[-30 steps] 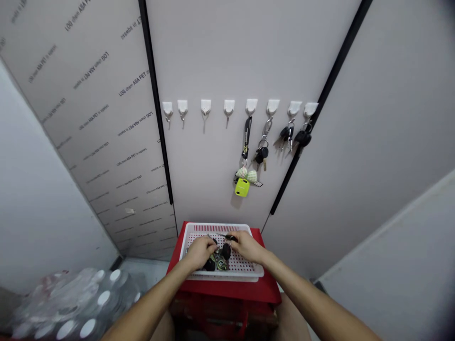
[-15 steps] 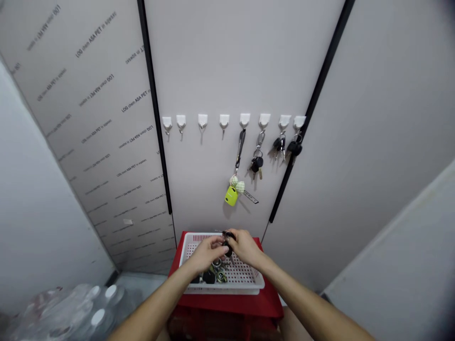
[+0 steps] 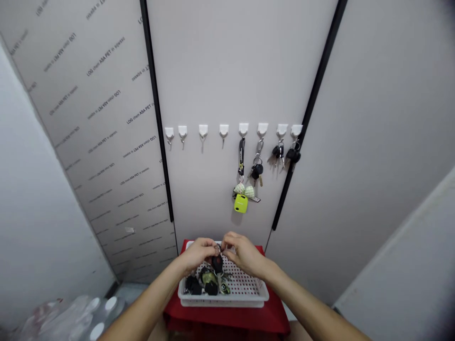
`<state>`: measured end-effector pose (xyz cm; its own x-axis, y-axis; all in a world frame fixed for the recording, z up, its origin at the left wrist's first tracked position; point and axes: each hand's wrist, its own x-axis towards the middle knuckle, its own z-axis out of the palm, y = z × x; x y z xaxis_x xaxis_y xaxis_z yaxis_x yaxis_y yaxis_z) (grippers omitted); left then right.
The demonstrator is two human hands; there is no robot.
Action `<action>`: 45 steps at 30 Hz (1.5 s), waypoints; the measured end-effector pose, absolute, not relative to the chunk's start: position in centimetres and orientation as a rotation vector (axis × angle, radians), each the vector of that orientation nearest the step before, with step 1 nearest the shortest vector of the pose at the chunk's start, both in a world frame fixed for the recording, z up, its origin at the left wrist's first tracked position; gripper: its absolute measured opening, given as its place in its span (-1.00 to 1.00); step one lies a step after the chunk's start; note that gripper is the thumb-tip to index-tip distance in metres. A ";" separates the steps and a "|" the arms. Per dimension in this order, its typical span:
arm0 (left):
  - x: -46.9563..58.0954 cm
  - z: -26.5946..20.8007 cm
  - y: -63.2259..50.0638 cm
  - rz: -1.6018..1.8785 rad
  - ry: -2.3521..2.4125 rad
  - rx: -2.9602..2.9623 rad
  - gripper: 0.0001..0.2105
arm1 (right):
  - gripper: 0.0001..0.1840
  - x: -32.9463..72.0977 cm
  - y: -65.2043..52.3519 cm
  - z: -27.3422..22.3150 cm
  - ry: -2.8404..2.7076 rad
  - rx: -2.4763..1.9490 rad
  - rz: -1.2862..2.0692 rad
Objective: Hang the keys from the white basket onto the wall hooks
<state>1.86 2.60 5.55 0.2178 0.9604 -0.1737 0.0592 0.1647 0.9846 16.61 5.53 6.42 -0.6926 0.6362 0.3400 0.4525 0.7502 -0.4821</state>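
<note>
Facing pale wall panel (image 3: 213, 71), pinching black-fobbed keys (image 3: 217, 264) over white basket (image 3: 245, 299) with left hand (image 3: 202, 253), right hand (image 3: 244, 253) just beside, hold unclear, possibly snagging basket's other keys (image 3: 209, 286) if lifted carelessly.

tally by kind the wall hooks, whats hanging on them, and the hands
White hooks: 8
Key bunches on hooks: 3
Black strap with lime-green tag: 1
Hands: 2 (left hand, right hand)
Total: 14
Keys in the basket overlap too much to count.
</note>
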 end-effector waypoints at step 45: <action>1.9 18.3 11.2 1.579 1.404 1.344 -0.68 | -0.72 12.1 14.9 23.3 -1.692 -0.927 0.191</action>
